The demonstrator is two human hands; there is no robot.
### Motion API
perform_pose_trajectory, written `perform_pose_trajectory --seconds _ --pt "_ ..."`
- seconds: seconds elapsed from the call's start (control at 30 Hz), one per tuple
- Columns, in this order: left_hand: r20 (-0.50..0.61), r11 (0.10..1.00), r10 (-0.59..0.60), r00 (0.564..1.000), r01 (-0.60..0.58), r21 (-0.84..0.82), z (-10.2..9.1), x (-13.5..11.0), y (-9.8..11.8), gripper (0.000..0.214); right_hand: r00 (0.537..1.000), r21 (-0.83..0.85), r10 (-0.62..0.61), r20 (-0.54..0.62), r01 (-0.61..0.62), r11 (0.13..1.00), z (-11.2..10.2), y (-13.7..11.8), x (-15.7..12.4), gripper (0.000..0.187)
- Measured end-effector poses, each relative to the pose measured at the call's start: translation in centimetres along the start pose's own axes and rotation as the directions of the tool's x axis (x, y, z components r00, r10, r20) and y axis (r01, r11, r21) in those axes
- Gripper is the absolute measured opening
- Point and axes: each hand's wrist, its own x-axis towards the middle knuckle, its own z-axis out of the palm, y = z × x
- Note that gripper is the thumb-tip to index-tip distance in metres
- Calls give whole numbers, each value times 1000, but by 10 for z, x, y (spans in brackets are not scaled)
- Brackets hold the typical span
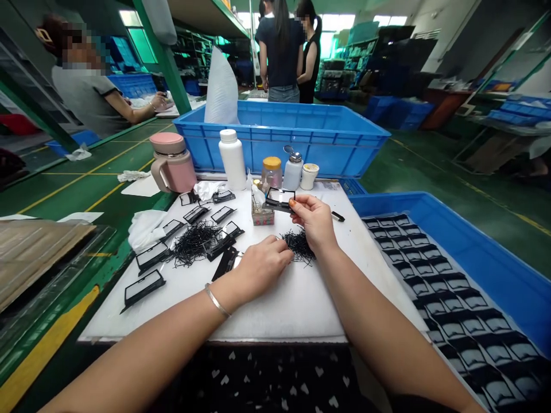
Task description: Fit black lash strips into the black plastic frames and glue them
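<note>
The right hand pinches a black frame at its ten o'clock, light and stiff, best held by the rim. The left hand curls at a soft, tangly fibre tuft at two o'clock, grip unclear.

Silver bangle, black heart-print garment

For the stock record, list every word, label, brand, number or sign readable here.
No text can be read in this view.
White plastic bottle: no lettering shows.
Yellow-lidded jar: any marks are too blurred to read.
Small patterned box: any print is too small to read.
</note>
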Motion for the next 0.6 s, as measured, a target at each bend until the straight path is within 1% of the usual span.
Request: perform_pose_trajectory --seconds 0.13,0.23,0.37,0.6 --pt "32 999 40 999 -41 35 5 3 8 18 1000 3 9 26 -9 1000 2 -2 -3 31" --pt "42 997 63 997 -65 48 8 4 10 14 1000 4 10 30 -10 1000 1 -2 -4 31" --pt "-3 994 82 997 -82 69 10 5 7 11 1000 -19 3 25 -2 1000 2 0 -4 30" --pt "-72 995 97 993 -95 33 9 0 1 14 1000 -60 21 24 -19 998 2 -1 -5 31"
